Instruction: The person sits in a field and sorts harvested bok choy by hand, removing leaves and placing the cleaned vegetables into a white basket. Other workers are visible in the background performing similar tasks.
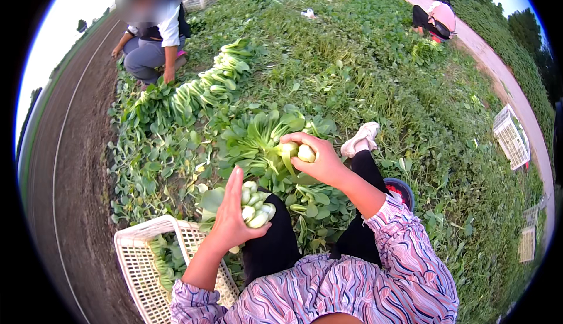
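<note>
My left hand (233, 218) is wrapped around the side of a bunch of bok choy (256, 207), above my left knee. Its fingers point up, its thumb lies below, and the pale stem bases face me. Farther forward, my right hand (323, 156) grips a couple of bok choy heads (306, 153) by their white bases, leaves pointing left. Beneath and beyond that hand spreads a pile of cut bok choy (259, 134) on the ground. More loose bok choy plants (312, 198) lie between my legs. My right fingertips are partly hidden by the stems.
A white plastic crate (145, 253) holding bok choy stands at my left. Beside my right leg is a round tub (400, 192). Ahead left, a person (154, 51) squats by a row of bok choy (206, 84). More crates (511, 137) stand near the path at right.
</note>
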Available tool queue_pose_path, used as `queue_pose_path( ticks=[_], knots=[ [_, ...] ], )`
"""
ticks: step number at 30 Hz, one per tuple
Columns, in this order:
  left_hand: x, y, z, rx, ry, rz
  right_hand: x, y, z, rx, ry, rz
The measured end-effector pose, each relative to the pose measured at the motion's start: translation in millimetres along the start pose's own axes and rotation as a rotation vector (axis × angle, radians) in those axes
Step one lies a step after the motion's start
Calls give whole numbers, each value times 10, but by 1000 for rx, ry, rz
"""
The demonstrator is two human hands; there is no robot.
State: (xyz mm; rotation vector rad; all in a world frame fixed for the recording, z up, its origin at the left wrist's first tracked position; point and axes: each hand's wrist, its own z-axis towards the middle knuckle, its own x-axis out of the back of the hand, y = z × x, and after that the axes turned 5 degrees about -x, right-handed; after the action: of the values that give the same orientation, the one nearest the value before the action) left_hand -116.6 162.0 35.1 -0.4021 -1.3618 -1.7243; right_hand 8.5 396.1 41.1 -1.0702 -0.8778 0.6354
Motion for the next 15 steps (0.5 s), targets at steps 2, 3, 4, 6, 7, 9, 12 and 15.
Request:
queue_pose_path(
  ticks=[2, 3, 4, 6, 7, 9, 12, 15],
  knots=[
    [-2, 10, 29, -30, -39, -1, -241, -113, -115, -18, -84, 345],
    [-21, 22, 38, -5, -49, -51, -339, -154, -169, -53, -122, 537],
    [-9, 40, 18, 13, -43, -57, -426, -182, -197, -60, -144, 622],
    [23, 61, -39, 22, -25, -52, -477, -220, -240, -53, -221, 689],
    [35, 64, -65, 14, -11, -39, -506, -171, -260, -56, -259, 742],
    [58, 76, -111, 13, -2, -23, -535, -238, -333, -22, -322, 580],
    [97, 96, -102, 2, -14, -13, -712, -302, -356, 116, -217, 339],
    [89, 43, -114, -48, -15, -16, -833, -279, -256, 274, -74, 191]
  ],
)
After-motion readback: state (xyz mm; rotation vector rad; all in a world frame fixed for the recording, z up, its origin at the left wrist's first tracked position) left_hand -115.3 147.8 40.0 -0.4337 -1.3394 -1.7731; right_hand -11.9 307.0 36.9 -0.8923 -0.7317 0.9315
